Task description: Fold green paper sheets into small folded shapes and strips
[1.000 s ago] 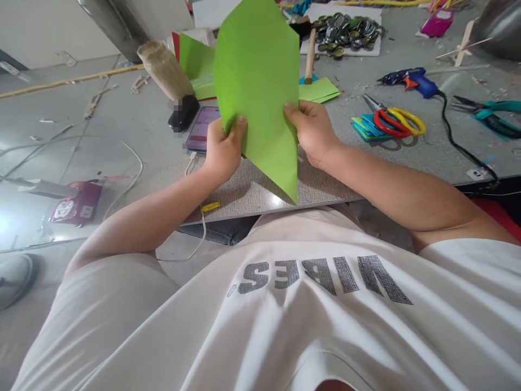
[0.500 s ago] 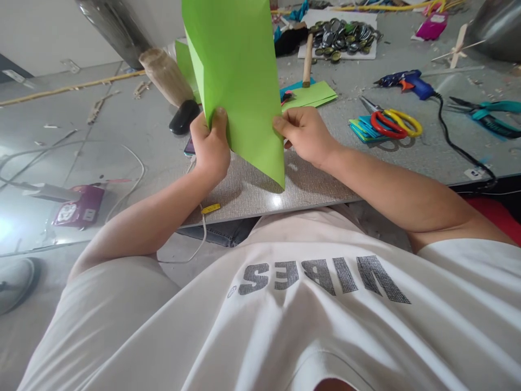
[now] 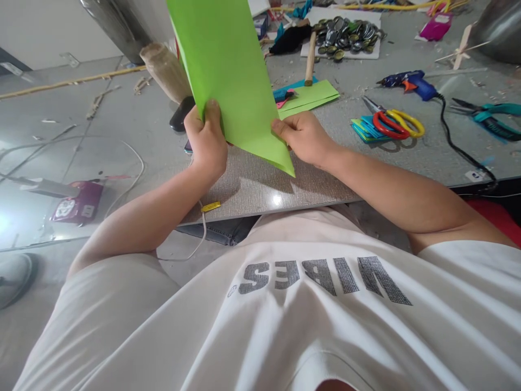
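Note:
A large folded sheet of green paper (image 3: 232,76) is held up above the near edge of the table, its top cut off by the picture's upper border. My left hand (image 3: 207,136) is closed on its left edge, thumb on the front face. On the right edge, my right hand (image 3: 303,136) pinches the paper between thumb and fingers. A pointed lower corner hangs beside the right hand. Behind the paper, several flat green sheets (image 3: 321,98) lie on the table, with a blue and pink cutter-like tool (image 3: 284,96) beside them.
Scissors (image 3: 394,122) rest on small folded papers at right, near a blue glue gun (image 3: 413,84) and teal pliers (image 3: 488,113). A wooden-handled hammer (image 3: 310,60) and a heap of bottle caps (image 3: 345,38) lie farther back. A white cable (image 3: 140,163) runs along the left.
The green paper has tilted, its top leaning left and its lower corner swinging right and slightly up. Both hands keep hold of it, and more of the sheets behind now shows.

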Available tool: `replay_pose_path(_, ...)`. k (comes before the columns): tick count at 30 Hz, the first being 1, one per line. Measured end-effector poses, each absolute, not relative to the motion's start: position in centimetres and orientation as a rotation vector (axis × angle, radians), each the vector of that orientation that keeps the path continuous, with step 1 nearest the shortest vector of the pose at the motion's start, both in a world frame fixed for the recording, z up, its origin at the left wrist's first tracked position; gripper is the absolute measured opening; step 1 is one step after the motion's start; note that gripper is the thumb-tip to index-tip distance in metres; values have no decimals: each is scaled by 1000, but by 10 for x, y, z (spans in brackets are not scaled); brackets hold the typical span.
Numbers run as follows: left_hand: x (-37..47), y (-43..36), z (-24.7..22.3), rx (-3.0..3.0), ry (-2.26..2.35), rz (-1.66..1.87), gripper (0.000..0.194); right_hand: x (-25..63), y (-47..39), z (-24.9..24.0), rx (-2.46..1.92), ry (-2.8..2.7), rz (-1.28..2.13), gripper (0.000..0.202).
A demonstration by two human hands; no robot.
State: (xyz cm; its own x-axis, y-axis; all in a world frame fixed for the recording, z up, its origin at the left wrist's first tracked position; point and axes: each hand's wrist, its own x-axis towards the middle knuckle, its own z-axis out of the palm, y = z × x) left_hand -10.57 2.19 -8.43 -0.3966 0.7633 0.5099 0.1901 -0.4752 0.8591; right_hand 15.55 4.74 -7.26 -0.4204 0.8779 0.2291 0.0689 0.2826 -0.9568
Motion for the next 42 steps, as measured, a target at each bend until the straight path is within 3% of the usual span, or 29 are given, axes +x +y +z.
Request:
replay_pose_path(15, -93, 26, -59, 755, 1454, 1919, 17, 151, 53, -77, -860, -1640, 1411, 30)
replay_pose_path(22, -69, 3, -33, 667, 1552, 1883, 20, 149, 55, -78, -953, -1666, 1322, 21)
replay_pose_path(31, -68, 1, -34, 711, 1478, 1964, 23, 144, 39, -54, -1081, -1684, 1300, 41)
replay_pose_path(42, -81, 12, -29, 664, 1408, 2014, 23, 149, 40, -55, -996, -1746, 1355, 29)
